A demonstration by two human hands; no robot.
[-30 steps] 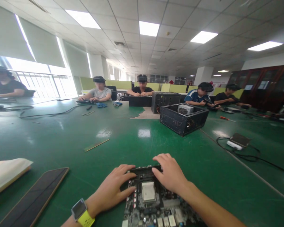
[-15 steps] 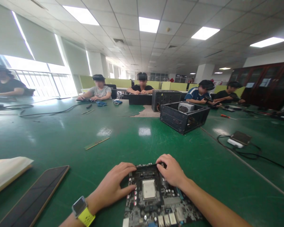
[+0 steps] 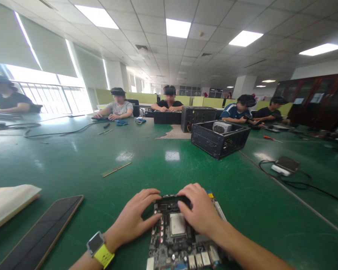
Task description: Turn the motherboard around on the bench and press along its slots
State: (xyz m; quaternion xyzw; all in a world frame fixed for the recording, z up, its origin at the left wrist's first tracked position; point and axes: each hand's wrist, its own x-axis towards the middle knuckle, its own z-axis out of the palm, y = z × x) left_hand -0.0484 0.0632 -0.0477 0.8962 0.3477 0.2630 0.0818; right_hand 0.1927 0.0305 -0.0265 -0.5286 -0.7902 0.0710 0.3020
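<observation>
We see two hands at work over one circuit board (image 3: 167, 245), which lies on the table (image 3: 81, 172) right in front of us. Our left hand (image 3: 138, 212) stands at the board's far left corner with its fingers curved and parted: the thumb is at the left edge, the forefinger near the far corner, a clear gap between them. Our right hand (image 3: 199, 212) leans over the far edge, thumb and forefinger a little apart across the dark slots (image 3: 169, 202); we cannot tell whether they pinch anything there.

That hand and its forearm hide much of the board's right side, and the picture's lower border crops the near end. We make out one square pale chip (image 3: 177, 224) and three metal sockets (image 3: 198, 259) in a row. To the left, one dark slab (image 3: 42, 236) and one white block (image 3: 11, 204) (paper-covered, perhaps) are both cut off.

Farther back we count two computer cases (image 3: 205, 142), one screwdriver (image 3: 272, 138) and five seated people (image 3: 169, 102), their hands too small to read well.
</observation>
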